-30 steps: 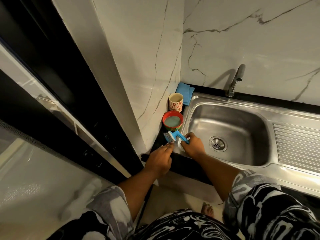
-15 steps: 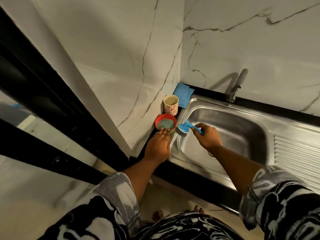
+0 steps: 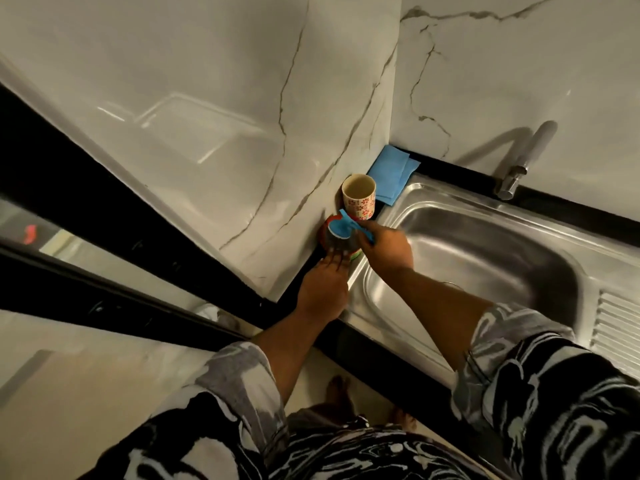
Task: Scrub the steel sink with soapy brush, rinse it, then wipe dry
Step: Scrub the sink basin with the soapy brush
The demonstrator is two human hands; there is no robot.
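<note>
The left hand [image 3: 323,292] rests straight-fingered against the red bowl [image 3: 322,237], as before, at the sink's [image 3: 485,237] ten o'clock. The blue brush [image 3: 337,228], earlier over the sink rim, now dips its head over that bowl, its handle gripped by the right hand [image 3: 388,249] at four o'clock.

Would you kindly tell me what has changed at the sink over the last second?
The right hand, gripping the blue brush, lifted it from the near rim of the steel sink and brought its head to the red bowl. The left hand left the brush and touches the bowl's near edge. Patterned cup, blue cloth and tap stayed put.
</note>
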